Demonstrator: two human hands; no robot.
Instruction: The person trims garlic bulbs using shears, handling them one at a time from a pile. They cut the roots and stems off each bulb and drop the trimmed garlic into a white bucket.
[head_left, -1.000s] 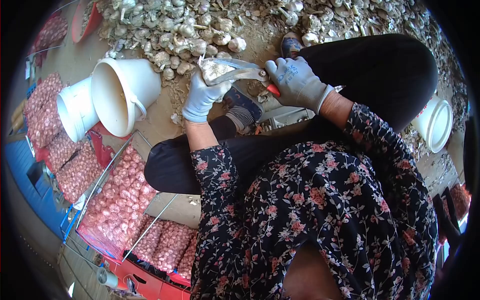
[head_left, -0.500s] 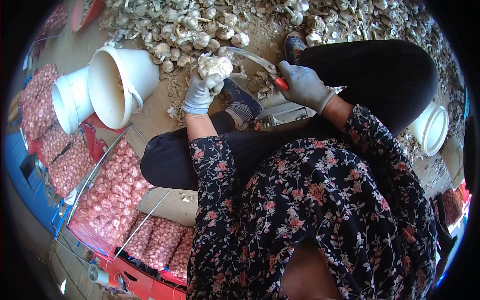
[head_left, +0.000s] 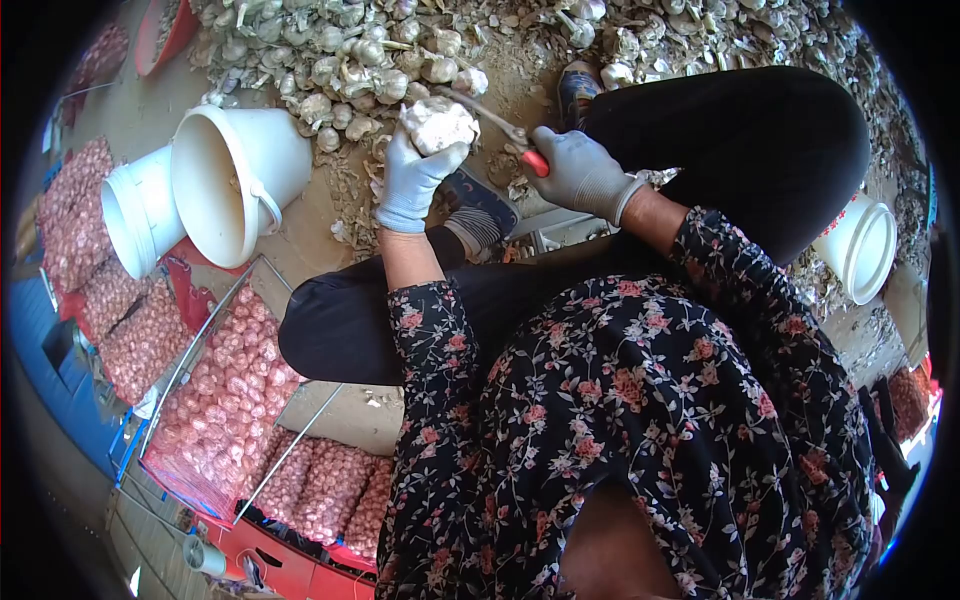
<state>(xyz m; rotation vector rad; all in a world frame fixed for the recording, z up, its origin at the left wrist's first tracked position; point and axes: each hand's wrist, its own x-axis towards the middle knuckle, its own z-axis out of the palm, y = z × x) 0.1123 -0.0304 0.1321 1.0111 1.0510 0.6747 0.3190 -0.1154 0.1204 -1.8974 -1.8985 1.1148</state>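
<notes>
A whitish garlic bulb point(head_left: 440, 125) sits in my gloved left hand point(head_left: 415, 180), thumb pressed along its lower side and fingers wrapped round behind. My right hand point(head_left: 585, 175), also in a pale glove, is closed on red-handled shears point(head_left: 535, 162). The long metal part of the shears reaches left behind the bulb, and its tip is partly hidden there. Just past the left hand lies a big heap of garlic bulbs point(head_left: 360, 50) with dry stems, spread over the ground.
Two white buckets, a large one point(head_left: 290, 150) and a smaller one point(head_left: 155, 195), lie tipped at the left. Net sacks of garlic point(head_left: 235, 375) stand in a metal frame at lower left. Another white bucket point(head_left: 872, 250) is at the right. A red basin point(head_left: 165, 40) sits far left.
The shears' two arms, spread apart earlier, now appear together. My right hand has moved slightly left, closer to the bulb. The left hand has shifted a little right and tilted.
</notes>
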